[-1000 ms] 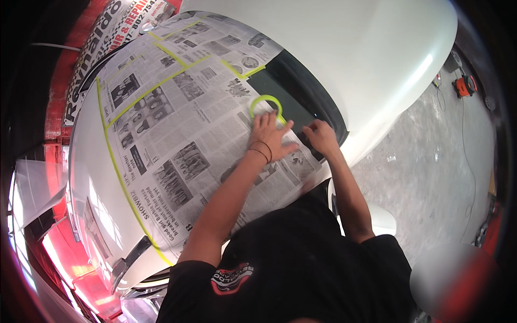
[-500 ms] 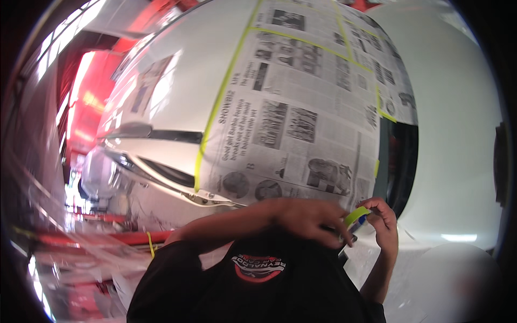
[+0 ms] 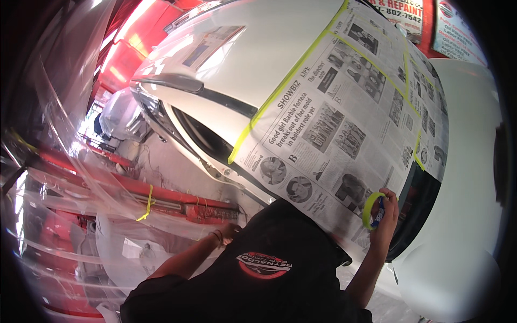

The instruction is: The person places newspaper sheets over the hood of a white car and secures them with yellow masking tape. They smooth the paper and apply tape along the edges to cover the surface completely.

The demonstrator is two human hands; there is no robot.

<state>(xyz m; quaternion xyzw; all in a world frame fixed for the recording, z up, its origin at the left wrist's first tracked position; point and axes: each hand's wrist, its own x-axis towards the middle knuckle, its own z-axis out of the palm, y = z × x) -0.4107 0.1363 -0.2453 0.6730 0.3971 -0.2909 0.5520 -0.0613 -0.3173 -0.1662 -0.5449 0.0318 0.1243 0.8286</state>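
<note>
My right hand [image 3: 390,213] grips a roll of yellow-green masking tape [image 3: 368,211] with a blue inner core. It is over the lower right corner of a newspaper sheet [image 3: 371,134] spread on a pale car [image 3: 242,56]. Strips of the same tape [image 3: 288,81] run along the sheet's left edge and across its seams. At the left of my body, my left hand [image 3: 230,233] hangs low, away from the paper. My dark shirt partly covers it, so its fingers are hard to make out.
A dark glass strip [image 3: 417,202] shows beside the paper's right edge. On the left are a red metal beam [image 3: 177,200] with a yellow tie and clear plastic sheeting [image 3: 70,134]. Farther off stands a plastic-covered vehicle [image 3: 124,116]. Signs [image 3: 458,29] hang at the upper right.
My left hand has left the tape roll and dropped to my left side. My right hand now holds the roll alone, over the newspaper. The view has turned.
</note>
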